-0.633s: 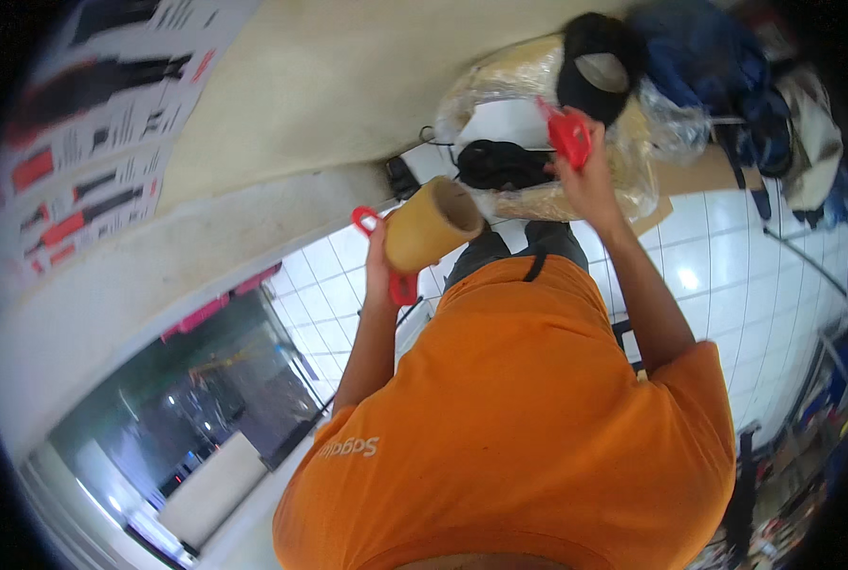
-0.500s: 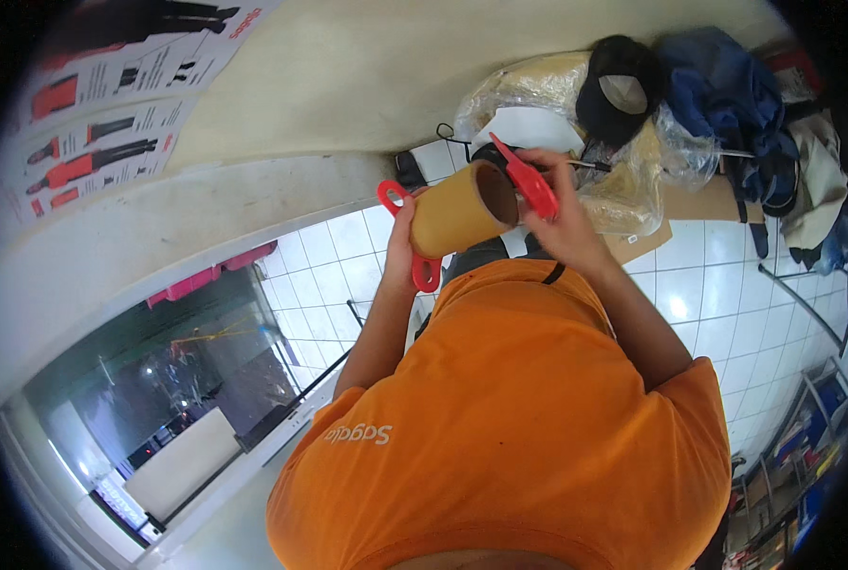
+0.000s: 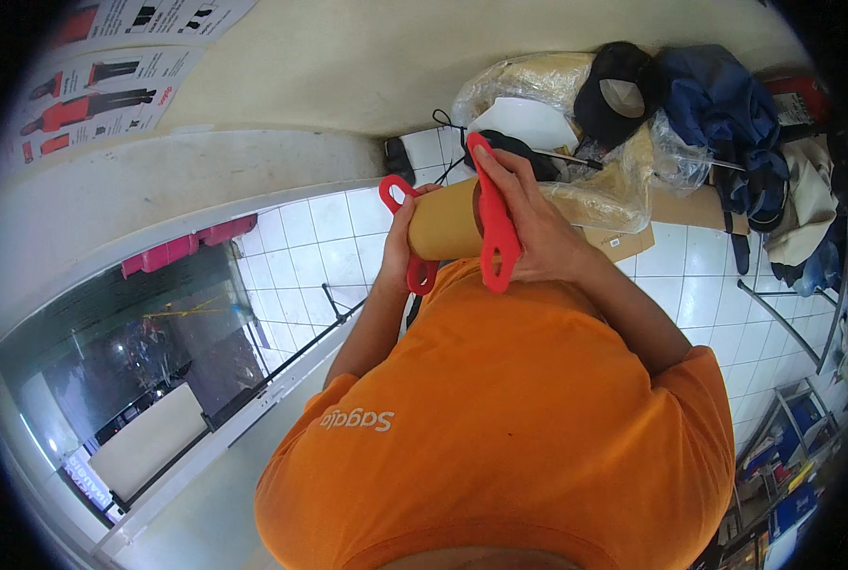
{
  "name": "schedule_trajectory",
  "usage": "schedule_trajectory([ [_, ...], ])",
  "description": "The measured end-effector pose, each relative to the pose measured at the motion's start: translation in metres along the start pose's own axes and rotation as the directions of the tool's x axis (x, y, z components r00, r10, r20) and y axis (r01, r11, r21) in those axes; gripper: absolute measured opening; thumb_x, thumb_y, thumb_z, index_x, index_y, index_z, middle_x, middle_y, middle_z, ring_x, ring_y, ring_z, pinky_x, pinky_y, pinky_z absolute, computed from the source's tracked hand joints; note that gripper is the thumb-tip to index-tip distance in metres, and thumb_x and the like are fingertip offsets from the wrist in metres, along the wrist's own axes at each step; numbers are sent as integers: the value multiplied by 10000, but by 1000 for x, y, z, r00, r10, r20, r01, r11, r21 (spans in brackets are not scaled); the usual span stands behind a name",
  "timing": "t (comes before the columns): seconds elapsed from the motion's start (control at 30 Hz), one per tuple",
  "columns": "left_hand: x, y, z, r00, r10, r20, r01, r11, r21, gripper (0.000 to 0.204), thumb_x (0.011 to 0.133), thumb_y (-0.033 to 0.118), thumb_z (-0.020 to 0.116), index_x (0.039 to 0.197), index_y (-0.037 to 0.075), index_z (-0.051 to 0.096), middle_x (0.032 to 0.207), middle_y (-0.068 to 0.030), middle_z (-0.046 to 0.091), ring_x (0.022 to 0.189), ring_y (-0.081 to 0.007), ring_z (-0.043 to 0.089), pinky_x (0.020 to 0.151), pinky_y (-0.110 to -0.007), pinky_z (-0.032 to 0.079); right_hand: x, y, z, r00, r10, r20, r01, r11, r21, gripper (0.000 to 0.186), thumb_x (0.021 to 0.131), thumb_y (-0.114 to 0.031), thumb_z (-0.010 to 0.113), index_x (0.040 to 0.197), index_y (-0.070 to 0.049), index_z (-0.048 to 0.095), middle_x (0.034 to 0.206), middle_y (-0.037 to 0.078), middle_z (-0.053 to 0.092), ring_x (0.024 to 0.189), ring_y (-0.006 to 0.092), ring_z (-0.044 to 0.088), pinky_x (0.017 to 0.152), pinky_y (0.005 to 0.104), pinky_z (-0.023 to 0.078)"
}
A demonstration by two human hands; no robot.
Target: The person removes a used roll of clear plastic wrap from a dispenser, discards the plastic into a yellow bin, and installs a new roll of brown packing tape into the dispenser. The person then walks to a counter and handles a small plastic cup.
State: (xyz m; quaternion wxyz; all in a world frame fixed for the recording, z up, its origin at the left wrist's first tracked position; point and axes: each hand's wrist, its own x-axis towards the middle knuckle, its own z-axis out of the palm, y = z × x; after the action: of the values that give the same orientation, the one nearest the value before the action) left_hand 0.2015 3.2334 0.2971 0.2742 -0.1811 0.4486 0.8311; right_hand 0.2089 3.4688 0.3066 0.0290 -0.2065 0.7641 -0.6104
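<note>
Brown tube (image 3: 443, 223) is held up in front of the waist of the orange shirt (image 3: 509, 418), between both hands, axis roughly left-right. Left hand (image 3: 400, 237) is at the tube's left end, fingers part-curled and holding it; most of them are hidden behind the tube, so can't tell the full wrap. Left red piece (image 3: 421, 275) sits at that end, one loop showing above the hand and one below. Right hand (image 3: 543, 233) has hold of the right red piece (image 3: 493, 223), fingers (image 3: 516, 179) mostly straight and close together along its outer face, piece standing edge-on across the tube's right end. It covers the tube's mouth from this angle; can't tell if it's fully seated. Beyond the hands: plastic-wrapped bundle (image 3: 528, 81) with white sheet (image 3: 528, 122) and black cap (image 3: 621, 95) on it, dark blue cloth (image 3: 718, 104) to the right, beige cloth (image 3: 809, 195) further right. Flat cardboard (image 3: 690, 209) lies near the bundle. White tiled floor (image 3: 699, 290) below, wall (image 3: 348, 57) ahead, poster (image 3: 92, 104) upper left.
</note>
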Motion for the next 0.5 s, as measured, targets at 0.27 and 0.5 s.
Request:
schedule_trajectory([
  [0.27, -13, 2, 0, 964, -194, -182, 175, 978, -115, 471, 1041, 439, 451, 1284, 48, 550, 1240, -114, 640, 1135, -238, 630, 970, -385, 510, 8, -17, -10, 962, 166, 215, -137, 980, -142, 1443, 501, -530, 945, 1596, -160, 82, 1498, 287, 232, 1313, 489, 430, 1045, 507, 444],
  [0.5, -3, -27, -52, 976, 189, 105, -163, 963, -213, 539, 972, 376, 614, 1364, 23, 505, 1360, -144, 580, 1213, -283, 589, 1012, -411, 499, 36, -18, 12, 946, 322, -38, -66, 307, 950, 1199, 763, -600, 783, 1594, -125, 60, 1606, 183, 138, 1336, 404, 425, 1061, 544, 390],
])
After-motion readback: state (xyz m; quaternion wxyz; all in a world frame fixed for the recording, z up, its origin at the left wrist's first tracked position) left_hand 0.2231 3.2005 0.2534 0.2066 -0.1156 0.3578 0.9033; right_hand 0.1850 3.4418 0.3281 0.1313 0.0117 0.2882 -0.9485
